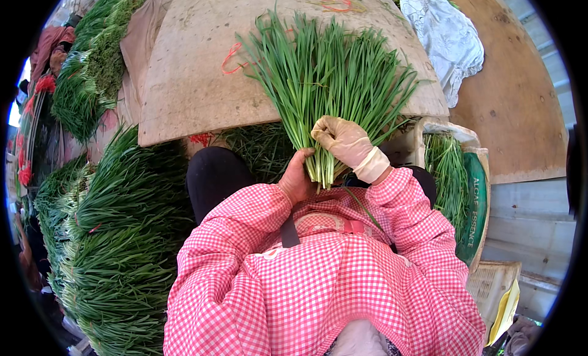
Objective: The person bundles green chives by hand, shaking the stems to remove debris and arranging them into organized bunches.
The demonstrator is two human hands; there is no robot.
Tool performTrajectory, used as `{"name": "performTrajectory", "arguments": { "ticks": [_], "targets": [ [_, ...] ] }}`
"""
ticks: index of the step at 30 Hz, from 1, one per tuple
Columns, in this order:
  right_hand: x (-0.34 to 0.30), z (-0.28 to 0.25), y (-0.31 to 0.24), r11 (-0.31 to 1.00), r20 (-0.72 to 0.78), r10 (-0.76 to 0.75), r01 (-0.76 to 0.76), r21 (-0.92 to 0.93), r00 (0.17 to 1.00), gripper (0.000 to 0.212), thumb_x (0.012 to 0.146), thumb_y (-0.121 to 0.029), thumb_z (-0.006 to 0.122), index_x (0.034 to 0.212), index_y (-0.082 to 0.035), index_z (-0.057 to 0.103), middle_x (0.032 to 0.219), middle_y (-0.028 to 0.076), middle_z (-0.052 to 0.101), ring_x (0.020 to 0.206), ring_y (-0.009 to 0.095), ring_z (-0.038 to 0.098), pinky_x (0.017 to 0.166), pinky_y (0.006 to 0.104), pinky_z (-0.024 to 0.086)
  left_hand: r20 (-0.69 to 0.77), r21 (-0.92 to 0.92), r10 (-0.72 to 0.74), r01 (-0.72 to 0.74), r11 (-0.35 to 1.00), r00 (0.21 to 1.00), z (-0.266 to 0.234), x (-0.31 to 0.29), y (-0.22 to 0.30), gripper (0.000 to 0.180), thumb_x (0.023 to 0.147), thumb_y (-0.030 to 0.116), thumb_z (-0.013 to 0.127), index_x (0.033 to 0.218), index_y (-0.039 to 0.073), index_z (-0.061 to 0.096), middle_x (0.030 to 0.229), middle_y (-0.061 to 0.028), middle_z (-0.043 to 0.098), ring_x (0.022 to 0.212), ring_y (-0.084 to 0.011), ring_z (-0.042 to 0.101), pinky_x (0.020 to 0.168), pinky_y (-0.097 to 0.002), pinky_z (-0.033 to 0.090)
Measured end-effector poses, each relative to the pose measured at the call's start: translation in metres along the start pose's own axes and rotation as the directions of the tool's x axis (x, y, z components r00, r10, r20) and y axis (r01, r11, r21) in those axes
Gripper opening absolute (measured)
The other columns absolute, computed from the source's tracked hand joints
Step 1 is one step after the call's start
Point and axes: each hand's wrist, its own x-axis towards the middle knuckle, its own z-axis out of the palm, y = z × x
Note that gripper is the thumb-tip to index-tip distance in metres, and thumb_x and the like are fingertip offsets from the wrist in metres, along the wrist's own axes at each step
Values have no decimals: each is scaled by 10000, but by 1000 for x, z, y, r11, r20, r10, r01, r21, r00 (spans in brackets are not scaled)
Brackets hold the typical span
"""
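A large bunch of Chinese chives (331, 74) fans out over the near edge of the wooden board, leaf tips pointing away and pale stem ends toward me. My left hand (297, 178), bare, is wrapped round the left side of the stems near their cut ends. In a cream-coloured glove, my right hand (346, 142) lies against the front of the stems. Its fingers are curled and pinched together; what is between them, if anything, is hidden. One loose green blade (366, 209) hangs below the right wrist, over my pink checked clothing.
Red ties (233, 59) lie on the wooden board (190, 80). Stacked chives (122, 252) stand at my left, with more greens (92, 62) beyond. On the right are a crate (450, 126) of chives with a green bag (473, 209), a whitish cloth (444, 41) and another board (514, 99).
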Motion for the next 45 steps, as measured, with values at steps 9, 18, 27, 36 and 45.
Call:
{"name": "performTrajectory", "arguments": {
  "ticks": [9, 18, 27, 36, 45],
  "targets": [
    [6, 2, -3, 961, 3, 66, -63, -268, 998, 202, 779, -260, 579, 838, -68, 566, 683, 93, 579, 658, 270, 579, 598, 355, 444, 40, 18, -27, 27, 999, 999, -9, 2, 0, 606, 811, 386, 409, 1289, 17, 372, 1250, -185, 470, 1133, -341, 475, 988, -521, 329],
    [-8, 11, 15, 1000, -123, -13, 10, -21, 992, 152, 792, -183, 619, 806, -82, 506, 562, 5, 440, 496, 127, 440, 489, 280, 382, -6, 3, -35, 35, 999, 999, -9, 3, -1, 599, 823, 395, 395, 1282, 11, 378, 1238, -200, 473, 1124, -341, 481, 1001, -499, 326],
    [-6, 17, -1, 979, -261, -133, 85, -185, 956, 173, 775, -117, 596, 919, -88, 504, 738, 69, 561, 654, 241, 572, 597, 323, 451, -64, 35, -22, 25, 999, 998, -3, 3, -1, 543, 835, 389, 387, 1241, 31, 429, 1221, -159, 501, 1084, -331, 508, 968, -511, 356],
    [9, 11, -10, 947, -77, 50, -72, -312, 996, 233, 812, -294, 563, 822, -62, 571, 743, 119, 592, 706, 297, 582, 629, 377, 450, -37, 67, 19, -16, 998, 999, -8, 5, -2, 538, 836, 391, 389, 1246, 44, 426, 1210, -160, 506, 1083, -326, 511, 951, -504, 380],
    [4, 16, 7, 998, -150, 43, -51, -46, 988, 159, 810, -196, 612, 774, -49, 563, 642, 56, 528, 578, 149, 509, 544, 273, 410, 4, 29, 16, -16, 999, 1000, -1, 2, 0, 546, 863, 430, 382, 1258, 55, 403, 1219, -150, 494, 1088, -317, 510, 954, -501, 381]
  ]
}}
